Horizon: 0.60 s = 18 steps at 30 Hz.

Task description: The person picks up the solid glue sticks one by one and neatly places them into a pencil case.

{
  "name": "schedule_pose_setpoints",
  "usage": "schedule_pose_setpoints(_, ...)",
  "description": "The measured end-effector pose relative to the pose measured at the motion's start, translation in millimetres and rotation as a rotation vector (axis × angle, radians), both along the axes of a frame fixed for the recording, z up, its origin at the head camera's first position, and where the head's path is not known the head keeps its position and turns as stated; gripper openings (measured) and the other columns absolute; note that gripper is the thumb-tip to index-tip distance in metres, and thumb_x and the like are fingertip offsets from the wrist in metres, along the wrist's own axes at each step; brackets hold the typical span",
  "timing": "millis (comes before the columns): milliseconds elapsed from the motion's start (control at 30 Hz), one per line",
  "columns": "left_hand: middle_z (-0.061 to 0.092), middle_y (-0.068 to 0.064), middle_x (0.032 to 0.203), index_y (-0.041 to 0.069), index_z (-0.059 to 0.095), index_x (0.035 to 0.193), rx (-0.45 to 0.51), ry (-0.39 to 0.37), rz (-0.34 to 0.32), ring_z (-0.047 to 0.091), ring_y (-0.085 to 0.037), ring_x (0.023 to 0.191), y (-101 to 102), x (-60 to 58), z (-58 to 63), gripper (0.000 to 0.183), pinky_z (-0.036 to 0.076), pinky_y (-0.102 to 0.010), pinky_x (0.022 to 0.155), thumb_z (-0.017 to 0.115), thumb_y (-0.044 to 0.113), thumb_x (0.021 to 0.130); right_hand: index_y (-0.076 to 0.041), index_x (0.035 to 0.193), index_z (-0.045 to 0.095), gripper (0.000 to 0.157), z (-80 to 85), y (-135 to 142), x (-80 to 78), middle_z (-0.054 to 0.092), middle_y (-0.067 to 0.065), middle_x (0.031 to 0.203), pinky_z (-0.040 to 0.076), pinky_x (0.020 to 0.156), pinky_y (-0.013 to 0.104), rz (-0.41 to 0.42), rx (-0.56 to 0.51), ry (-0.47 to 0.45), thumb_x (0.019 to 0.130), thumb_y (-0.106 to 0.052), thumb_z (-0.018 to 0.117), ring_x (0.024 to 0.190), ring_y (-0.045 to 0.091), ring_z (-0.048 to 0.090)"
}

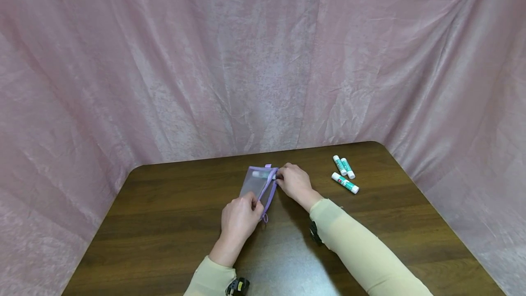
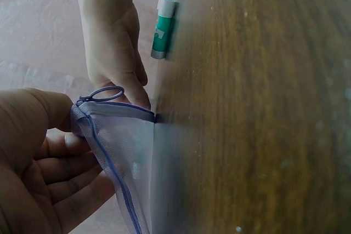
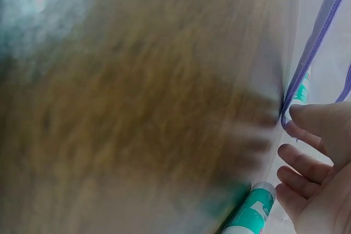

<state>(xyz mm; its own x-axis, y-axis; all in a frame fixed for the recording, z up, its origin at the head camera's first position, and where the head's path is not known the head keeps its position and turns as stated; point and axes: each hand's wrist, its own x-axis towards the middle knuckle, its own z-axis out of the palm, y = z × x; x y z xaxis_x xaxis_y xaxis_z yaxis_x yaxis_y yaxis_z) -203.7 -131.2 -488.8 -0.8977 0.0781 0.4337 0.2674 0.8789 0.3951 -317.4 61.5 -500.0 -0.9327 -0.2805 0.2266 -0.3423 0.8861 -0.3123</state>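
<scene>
My left hand [image 1: 240, 216] pinches the near end of a lavender mesh zipper pouch [image 2: 131, 152] between thumb and forefinger, close to the looped zipper pull [image 2: 107, 94]. The pouch's zipped side gapes toward the right. Through the sheer mesh shows a white and green glue stick [image 1: 260, 175], lying crosswise near the far end. At that opening my right hand [image 1: 294, 180] has thumb and forefinger around the glue stick's outer end. In the right wrist view, the thumb partly hides that end and the pouch's lavender edge [image 3: 312, 53] runs beside the fingertips.
To the right on the brown wooden table [image 1: 172, 204] lie more glue sticks: a nearer one [image 1: 345, 183] and two side by side, a left one [image 1: 339, 165] and a right one [image 1: 348, 168]. Pink curtains [image 1: 246, 58] hang behind the table.
</scene>
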Motion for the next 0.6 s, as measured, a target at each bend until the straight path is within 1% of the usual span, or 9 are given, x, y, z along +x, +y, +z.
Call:
schedule_pose_setpoints(200, 0.054, 0.006, 0.059, 0.02, 0.058, 0.073, 0.002, -0.01, -0.001, 0.046, -0.016, 0.049, 0.1, 0.2, -0.4, 0.025, 0.04, -0.038, 0.047, 0.075, 0.014, 0.091, -0.014, 0.116, 0.084, 0.018, -1.2, 1.1, 1.4, 0.073, 0.009, 0.12, 0.057, 0.098, 0.05, 0.026, -0.001, 0.003, 0.099, -0.02, 0.084, 0.117, 0.033, 0.07)
schedule_pose_setpoints(467, 0.054, 0.006, 0.06, 0.02, 0.059, 0.074, 0.007, -0.02, 0.0, 0.047, -0.016, 0.049, 0.1, -0.2, -1.1, 0.023, 0.04, -0.039, 0.048, 0.074, 0.014, 0.091, -0.014, 0.114, 0.083, 0.015, -4.4, 2.2, 2.2, 0.073, 0.009, 0.121, 0.056, 0.099, 0.049, 0.041, 0.004, -0.001, 0.1, -0.02, 0.083, 0.118, 0.033, 0.069)
schedule_pose_setpoints(600, 0.055, 0.006, 0.06, 0.02, 0.06, 0.074, 0.003, -0.014, 0.001, 0.048, -0.017, 0.049, -0.9, -0.7, -1.4, 0.023, 0.041, -0.039, 0.048, 0.074, 0.015, 0.091, -0.012, 0.116, 0.082, 0.017, -1.7, 3.5, 4.9, 0.073, 0.009, 0.123, 0.056, 0.099, 0.05, 0.044, -0.013, 0.005, 0.1, -0.02, 0.083, 0.119, 0.033, 0.068)
